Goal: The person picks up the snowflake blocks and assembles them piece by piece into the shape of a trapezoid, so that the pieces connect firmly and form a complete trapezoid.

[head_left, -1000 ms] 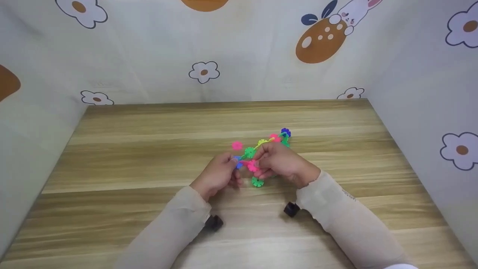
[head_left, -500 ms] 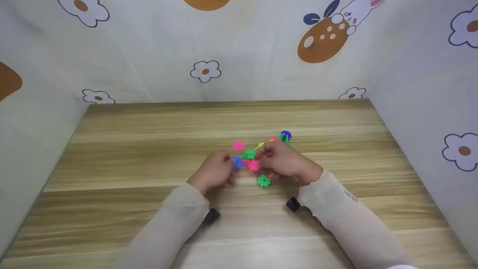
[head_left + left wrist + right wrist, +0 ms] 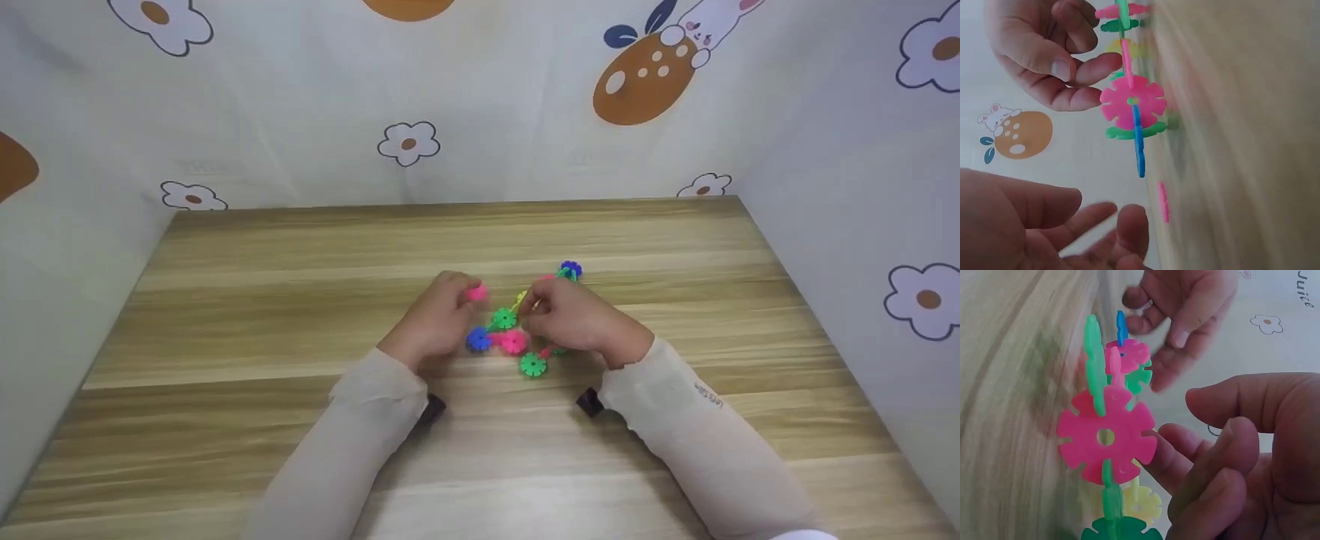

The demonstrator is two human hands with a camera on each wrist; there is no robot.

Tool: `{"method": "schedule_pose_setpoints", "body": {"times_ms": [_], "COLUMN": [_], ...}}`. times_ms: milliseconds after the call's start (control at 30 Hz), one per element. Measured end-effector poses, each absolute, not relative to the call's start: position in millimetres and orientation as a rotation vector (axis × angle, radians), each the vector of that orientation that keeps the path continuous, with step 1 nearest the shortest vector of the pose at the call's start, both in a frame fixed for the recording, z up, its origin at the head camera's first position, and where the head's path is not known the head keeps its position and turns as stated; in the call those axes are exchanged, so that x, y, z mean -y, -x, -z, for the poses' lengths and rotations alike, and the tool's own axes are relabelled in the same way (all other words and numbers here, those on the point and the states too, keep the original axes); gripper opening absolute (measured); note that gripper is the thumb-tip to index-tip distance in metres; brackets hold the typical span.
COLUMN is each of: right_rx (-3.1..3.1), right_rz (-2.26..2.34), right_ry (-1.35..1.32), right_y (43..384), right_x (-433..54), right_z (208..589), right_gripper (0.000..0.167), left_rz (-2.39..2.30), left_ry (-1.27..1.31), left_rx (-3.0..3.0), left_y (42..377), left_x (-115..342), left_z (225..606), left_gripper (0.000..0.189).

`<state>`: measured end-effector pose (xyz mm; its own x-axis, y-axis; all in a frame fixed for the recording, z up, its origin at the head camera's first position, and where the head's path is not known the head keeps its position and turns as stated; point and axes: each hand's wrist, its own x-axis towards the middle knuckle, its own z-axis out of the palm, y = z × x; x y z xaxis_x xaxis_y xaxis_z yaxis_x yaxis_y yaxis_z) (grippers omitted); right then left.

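Flower-shaped snap-together plastic discs form a chain resting on the table. It includes a blue disc [image 3: 478, 340], a pink disc [image 3: 514, 342], a green disc [image 3: 504, 319] and another green disc [image 3: 533, 365]. My left hand [image 3: 435, 319] reaches beside a loose pink disc [image 3: 478, 292]. In the left wrist view that loose disc [image 3: 1163, 201] is apart from the left fingers, which are spread with nothing between them. My right hand [image 3: 581, 319] is over the chain and hides part of it. In the right wrist view, its fingertips [image 3: 1171, 458] reach behind a large pink disc [image 3: 1106, 435], thumb apart.
The wood-grain table [image 3: 262, 300] is bounded by pale printed curtains [image 3: 300, 112] at the back and sides. A dark blue disc [image 3: 571, 268] marks the chain's far end. A black wrist camera [image 3: 589, 403] sits under the right sleeve.
My left hand has let go of the blue disc and moved away from me to the loose pink disc. The chain's near end has dropped slightly toward me. The right hand has hardly moved.
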<state>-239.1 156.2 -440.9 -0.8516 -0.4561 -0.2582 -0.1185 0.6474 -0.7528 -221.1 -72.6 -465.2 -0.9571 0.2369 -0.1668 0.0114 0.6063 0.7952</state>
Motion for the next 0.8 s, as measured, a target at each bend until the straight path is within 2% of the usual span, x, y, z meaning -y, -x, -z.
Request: {"method": "schedule_pose_setpoints", "body": {"times_ms": [167,367,533,633,800], "right_rx": [-2.408,-2.434,-2.451,-2.431,-2.442], "right_rz": [1.137,1.162,1.097,1.028,0.896], "right_ry": [0.438,0.426,0.533,0.586,0.572], "right_y": [239.1,240.5,240.5,238.2,232.4], "right_x": [-154.6,-157.8,-163.8,-165.6,-163.6], "right_z": [441.3,444.0,442.1,437.3,430.2], "right_gripper": [0.018,0.021,0.019,0.019,0.021], "left_rz": [-1.081,-1.050,-1.018,-0.957,-0.856], "left_ry": [-0.293,-0.177,-0.103,-0.106,-0.113], "left_rx": [-2.595,-2.639,-2.658,-2.668,-2.687], "left_y": [229.0,230.0,229.7,228.7,225.9], "left_x": [71.9,76.8,79.0,77.2,72.5], "left_z": [465.4,462.7,465.1,466.9,467.4], "left_gripper": [0.045,0.041,0.038,0.032,0.008]}}
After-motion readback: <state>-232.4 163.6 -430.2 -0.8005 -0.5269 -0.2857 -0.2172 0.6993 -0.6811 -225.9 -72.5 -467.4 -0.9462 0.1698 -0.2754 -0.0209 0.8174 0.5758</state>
